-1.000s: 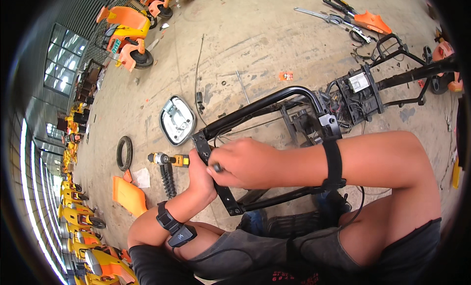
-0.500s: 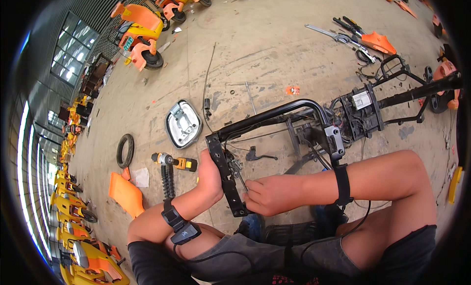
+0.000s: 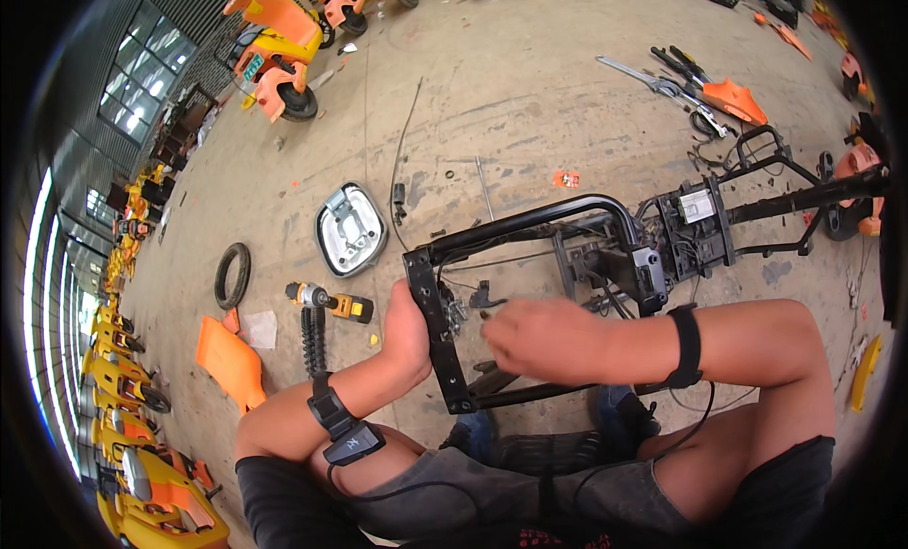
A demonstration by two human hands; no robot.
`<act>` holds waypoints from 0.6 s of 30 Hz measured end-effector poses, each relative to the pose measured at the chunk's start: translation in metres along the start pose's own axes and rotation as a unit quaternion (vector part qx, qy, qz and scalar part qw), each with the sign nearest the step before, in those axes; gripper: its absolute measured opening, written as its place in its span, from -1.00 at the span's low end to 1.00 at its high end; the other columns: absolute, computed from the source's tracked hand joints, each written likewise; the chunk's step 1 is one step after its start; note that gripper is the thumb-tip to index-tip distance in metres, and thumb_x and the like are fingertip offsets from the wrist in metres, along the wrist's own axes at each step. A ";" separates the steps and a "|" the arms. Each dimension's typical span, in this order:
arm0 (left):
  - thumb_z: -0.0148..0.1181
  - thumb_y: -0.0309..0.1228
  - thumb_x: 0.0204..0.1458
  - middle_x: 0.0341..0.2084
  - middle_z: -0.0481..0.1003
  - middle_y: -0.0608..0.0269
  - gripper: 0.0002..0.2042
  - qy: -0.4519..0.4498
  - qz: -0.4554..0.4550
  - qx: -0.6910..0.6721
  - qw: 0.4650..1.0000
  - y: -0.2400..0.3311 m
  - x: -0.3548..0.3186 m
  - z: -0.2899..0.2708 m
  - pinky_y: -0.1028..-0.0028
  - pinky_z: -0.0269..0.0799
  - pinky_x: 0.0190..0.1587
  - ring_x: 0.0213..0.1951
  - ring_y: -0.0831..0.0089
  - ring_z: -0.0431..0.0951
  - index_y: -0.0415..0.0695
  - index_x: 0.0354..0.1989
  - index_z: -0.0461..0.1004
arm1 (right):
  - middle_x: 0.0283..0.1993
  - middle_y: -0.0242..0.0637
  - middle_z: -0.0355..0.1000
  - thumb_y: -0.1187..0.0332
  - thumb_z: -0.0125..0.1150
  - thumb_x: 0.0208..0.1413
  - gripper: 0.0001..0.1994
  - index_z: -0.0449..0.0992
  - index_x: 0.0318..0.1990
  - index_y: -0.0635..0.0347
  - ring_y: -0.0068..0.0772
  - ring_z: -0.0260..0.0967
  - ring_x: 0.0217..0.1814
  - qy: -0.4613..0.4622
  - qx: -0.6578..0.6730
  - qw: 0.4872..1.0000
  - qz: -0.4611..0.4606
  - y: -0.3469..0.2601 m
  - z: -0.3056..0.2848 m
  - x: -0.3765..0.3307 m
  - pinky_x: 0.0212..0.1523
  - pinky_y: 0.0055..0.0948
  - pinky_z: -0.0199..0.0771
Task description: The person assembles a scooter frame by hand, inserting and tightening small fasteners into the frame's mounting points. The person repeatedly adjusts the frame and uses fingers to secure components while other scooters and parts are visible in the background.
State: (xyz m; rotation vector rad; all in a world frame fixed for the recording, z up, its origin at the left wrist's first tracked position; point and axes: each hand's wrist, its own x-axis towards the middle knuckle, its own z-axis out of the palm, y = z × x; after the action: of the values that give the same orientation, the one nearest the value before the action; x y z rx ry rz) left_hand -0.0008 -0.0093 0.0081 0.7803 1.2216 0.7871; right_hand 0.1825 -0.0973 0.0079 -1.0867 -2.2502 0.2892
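Observation:
A stripped black scooter frame [image 3: 530, 216] lies in front of me, its flat end plate pierced with holes. My left hand [image 3: 407, 336] grips that plate from its outer side, with most of the fingers hidden behind it. A small metal lock-like mechanism [image 3: 456, 314] sits on the plate's inner side. My right hand [image 3: 525, 339] is closed just right of the mechanism, inside the frame's loop and apart from the plate. A small dark tip shows at its fingers; what it belongs to cannot be made out. Beyond this hand lies a black brake lever [image 3: 484, 296].
On the floor to the left lie a yellow-black cordless drill [image 3: 331, 301], a tyre [image 3: 232, 275], an orange panel [image 3: 230, 363], a coil spring shock [image 3: 313, 341] and a silver-lined tray-like cover [image 3: 350, 229]. Metal fork parts [image 3: 662, 84] lie far right. Yellow scooters [image 3: 274, 48] stand behind.
My right hand has drawn back from the mechanism and turned, its fingers curling. The thin rod seen at its fingertips earlier no longer shows. My left hand keeps its hold on the plate.

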 end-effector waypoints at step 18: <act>-0.48 -0.20 0.27 -0.40 0.49 0.22 -0.59 -0.071 0.024 0.025 0.997 0.008 -0.010 0.001 0.42 0.44 -0.23 -0.36 0.43 0.51 -0.14 -0.26 0.37 | -0.57 0.07 0.44 0.35 0.10 0.08 -0.77 0.48 -0.38 0.42 -0.09 0.47 -0.53 0.105 0.365 0.887 0.264 0.008 -0.013 0.081 -0.44 -0.25 0.44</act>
State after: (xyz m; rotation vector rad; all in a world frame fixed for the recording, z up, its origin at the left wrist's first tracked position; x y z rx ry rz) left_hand -0.0018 -0.0136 0.0203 0.8943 1.1029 0.7299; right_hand 0.1571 -0.0316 0.0496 -1.1895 -1.3974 1.0856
